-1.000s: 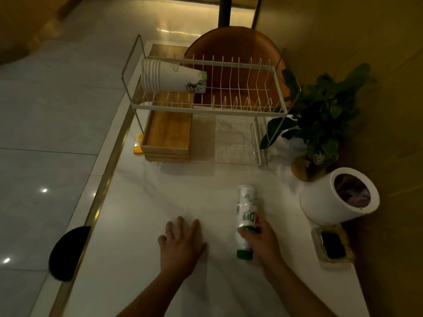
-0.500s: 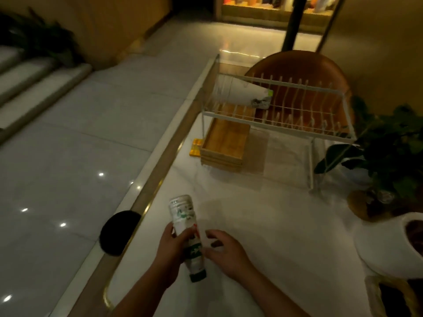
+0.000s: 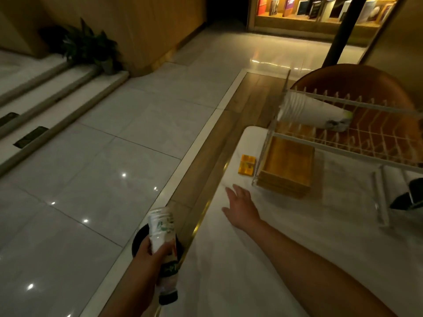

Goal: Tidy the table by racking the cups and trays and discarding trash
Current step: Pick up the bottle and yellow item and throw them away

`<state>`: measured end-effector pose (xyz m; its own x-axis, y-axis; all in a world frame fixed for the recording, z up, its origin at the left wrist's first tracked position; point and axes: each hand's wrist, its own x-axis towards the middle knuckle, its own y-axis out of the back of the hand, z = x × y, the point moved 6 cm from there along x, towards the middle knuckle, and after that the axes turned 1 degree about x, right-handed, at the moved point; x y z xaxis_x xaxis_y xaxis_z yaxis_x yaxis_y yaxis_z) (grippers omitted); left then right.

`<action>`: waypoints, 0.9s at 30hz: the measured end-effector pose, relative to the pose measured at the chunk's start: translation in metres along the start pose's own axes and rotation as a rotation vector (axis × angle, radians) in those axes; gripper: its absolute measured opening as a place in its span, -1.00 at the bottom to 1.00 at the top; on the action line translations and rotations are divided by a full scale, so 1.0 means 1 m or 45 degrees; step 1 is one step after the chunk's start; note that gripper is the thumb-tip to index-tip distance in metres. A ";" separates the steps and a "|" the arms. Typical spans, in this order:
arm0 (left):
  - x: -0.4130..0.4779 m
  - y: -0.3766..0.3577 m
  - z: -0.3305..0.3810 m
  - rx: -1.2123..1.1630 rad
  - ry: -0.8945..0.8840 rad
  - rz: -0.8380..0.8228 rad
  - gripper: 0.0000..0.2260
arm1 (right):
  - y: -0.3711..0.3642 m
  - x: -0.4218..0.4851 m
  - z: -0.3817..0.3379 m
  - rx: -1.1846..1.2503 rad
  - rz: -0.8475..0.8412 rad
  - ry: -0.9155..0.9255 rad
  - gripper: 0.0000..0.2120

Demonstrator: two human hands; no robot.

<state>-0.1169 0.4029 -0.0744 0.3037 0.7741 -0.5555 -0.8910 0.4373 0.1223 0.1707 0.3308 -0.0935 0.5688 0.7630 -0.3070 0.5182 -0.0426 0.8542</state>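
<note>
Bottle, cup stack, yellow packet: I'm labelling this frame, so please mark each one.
Bottle [image 3: 160, 232]: head view, its pale upper body.
Cup stack [image 3: 306, 112]: head view, outer cup's side wall.
Yellow packet [image 3: 246, 165]: head view, its top face.

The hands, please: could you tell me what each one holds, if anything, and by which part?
The left hand grips the bottle around its middle, with the cap end nearest the person. The right hand holds nothing and is open.

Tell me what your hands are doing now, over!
Left hand grips the plastic bottle, cap down, past the edge of the table. Right hand open over the table. Dark round object below the bottle; nothing between.
</note>
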 end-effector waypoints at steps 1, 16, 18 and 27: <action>0.012 0.001 0.004 0.027 -0.008 -0.028 -0.70 | 0.003 0.018 -0.006 -0.023 0.023 -0.025 -0.32; 0.100 0.004 0.061 0.085 -0.110 -0.251 -0.72 | 0.005 0.098 0.012 -0.275 0.128 -0.346 -0.33; 0.102 0.001 0.060 0.094 -0.102 -0.274 -0.67 | -0.004 0.078 0.002 -0.279 0.185 -0.272 -0.42; 0.085 -0.032 0.061 0.094 -0.087 -0.395 -0.65 | -0.022 -0.003 -0.005 -0.196 0.306 -0.286 -0.50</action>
<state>-0.0420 0.4828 -0.0759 0.5815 0.6264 -0.5191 -0.7261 0.6874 0.0161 0.1544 0.3329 -0.1092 0.7976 0.5817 -0.1597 0.2603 -0.0930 0.9610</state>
